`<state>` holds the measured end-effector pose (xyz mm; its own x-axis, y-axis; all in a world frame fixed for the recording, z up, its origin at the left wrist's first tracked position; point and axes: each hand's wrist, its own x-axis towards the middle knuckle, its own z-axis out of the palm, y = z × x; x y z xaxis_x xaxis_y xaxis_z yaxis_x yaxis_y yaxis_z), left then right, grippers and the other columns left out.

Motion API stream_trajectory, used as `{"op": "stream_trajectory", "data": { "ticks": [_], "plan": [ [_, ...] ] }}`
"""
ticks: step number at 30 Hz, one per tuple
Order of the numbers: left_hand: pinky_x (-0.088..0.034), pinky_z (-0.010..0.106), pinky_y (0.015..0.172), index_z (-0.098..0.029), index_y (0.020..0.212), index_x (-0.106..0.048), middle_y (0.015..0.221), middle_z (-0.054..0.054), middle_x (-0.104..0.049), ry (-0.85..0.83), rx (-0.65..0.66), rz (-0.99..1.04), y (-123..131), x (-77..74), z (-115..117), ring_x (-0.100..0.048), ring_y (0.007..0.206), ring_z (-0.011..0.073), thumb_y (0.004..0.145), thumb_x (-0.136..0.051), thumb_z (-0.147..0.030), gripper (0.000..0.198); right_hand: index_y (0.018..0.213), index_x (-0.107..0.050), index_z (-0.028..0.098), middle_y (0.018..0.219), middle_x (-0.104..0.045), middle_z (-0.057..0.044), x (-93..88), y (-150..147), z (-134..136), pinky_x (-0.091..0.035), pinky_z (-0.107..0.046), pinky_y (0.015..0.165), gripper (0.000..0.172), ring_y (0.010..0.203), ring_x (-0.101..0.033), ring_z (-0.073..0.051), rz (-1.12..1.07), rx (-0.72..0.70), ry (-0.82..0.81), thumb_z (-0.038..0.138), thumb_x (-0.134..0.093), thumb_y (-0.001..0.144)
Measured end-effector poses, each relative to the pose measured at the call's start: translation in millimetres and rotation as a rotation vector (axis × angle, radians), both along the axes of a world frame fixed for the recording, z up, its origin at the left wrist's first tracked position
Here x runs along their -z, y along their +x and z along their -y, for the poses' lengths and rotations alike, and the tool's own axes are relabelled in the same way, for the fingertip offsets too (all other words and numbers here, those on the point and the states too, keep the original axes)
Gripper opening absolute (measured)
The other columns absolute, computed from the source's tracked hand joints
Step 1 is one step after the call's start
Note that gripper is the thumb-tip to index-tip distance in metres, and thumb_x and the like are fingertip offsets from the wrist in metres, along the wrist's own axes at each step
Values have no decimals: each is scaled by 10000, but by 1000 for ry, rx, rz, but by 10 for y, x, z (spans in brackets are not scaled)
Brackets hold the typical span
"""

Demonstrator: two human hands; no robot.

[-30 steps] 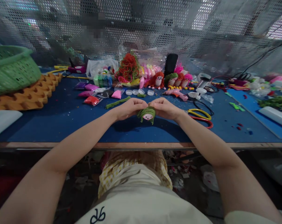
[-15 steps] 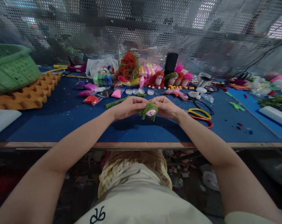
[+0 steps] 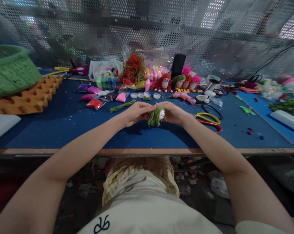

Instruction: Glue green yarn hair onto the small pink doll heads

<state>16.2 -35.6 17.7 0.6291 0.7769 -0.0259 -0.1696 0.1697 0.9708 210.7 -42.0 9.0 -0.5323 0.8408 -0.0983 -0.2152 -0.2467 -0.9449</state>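
Just above the blue table mat (image 3: 64, 130), a small doll head (image 3: 157, 116) with green yarn hair and a pale painted face is held between my two hands. The face points to the right, and the hair hangs down on the left. My left hand (image 3: 138, 113) is closed, its fingertips at the top of the hair. My right hand (image 3: 172, 112) grips the head from behind and the right; its fingertips are partly hidden. A bundle of green yarn (image 3: 122, 106) lies on the mat beyond my left hand.
Scissors with yellow and red handles (image 3: 209, 120) lie right of my right hand, near a pink glue gun (image 3: 184, 97). Finished dolls (image 3: 165, 83) stand at the back beside tangled orange yarn (image 3: 133, 70). Clay packets (image 3: 95, 103) are back left; a green basket (image 3: 13, 71) stands far left.
The doll head has turned so its face points right instead of forward, and more hair shows. My left hand has shifted slightly while both hands stay at the head.
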Motion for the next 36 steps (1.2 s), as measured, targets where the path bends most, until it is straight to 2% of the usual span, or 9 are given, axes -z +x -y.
{"op": "stream_trajectory", "data": {
  "ticks": [3,5,9,11,15,18,22,31,36],
  "plan": [
    [-410,214,510,-145,582,-612,572,-28,-534,-95,-83,74,49,8,-3,-449,499,54,653,-903,-429,413,848,-680,187,781,-738,-42,15,-30,-61,-570,-306,735,385,751,-688,-168,33,32,3,570,-653,865],
    [-408,213,505,-154,605,-598,571,-33,-525,-151,-147,136,74,14,-15,-465,506,59,688,-888,-393,385,893,-667,208,836,-731,-48,37,-72,-91,-563,-339,779,454,814,-683,-191,54,155,88,651,-571,875],
    [-389,192,490,-166,653,-582,571,-57,-499,-200,-278,245,92,3,-35,-447,506,46,715,-873,-310,330,935,-620,240,916,-649,-12,70,-149,-51,-508,-307,797,380,821,-609,-153,84,658,443,606,-634,835],
    [-410,187,509,-165,680,-594,594,-63,-528,-214,-352,272,95,-9,-33,-445,504,35,712,-865,-276,295,944,-606,243,934,-615,-4,52,-165,25,-484,-304,848,349,860,-578,-148,153,775,645,549,-704,809],
    [-429,187,543,-172,715,-604,625,-74,-562,-214,-423,315,121,-5,-5,-484,526,30,701,-856,-237,261,931,-623,230,943,-633,-40,-7,-182,174,-478,-394,910,284,935,-581,-205,555,903,1217,481,-719,839],
    [-426,185,550,-181,694,-584,600,-89,-542,-203,-413,339,157,29,26,-521,544,34,669,-882,-239,305,976,-669,240,963,-677,-53,0,-203,204,-465,-440,934,190,974,-594,-234,748,966,1393,407,-691,887],
    [-446,197,563,-186,716,-621,581,-87,-570,-231,-382,350,194,60,63,-537,536,45,674,-883,-234,269,969,-712,261,955,-723,-41,38,-209,179,-456,-432,927,91,991,-603,-233,826,1011,1506,304,-638,939],
    [-479,213,603,-196,808,-654,773,-73,-690,-293,-367,393,194,7,122,-573,582,41,727,-860,-263,231,976,-722,282,943,-739,-33,29,-193,211,-476,-449,946,125,999,-613,-236,871,1025,1543,274,-599,955],
    [-477,209,608,-201,796,-659,741,-86,-684,-329,-393,414,196,-5,121,-594,578,39,710,-868,-246,231,1014,-726,291,935,-754,-24,10,-192,230,-507,-416,883,163,965,-628,-220,892,1022,1727,207,-602,950]
  ]
}}
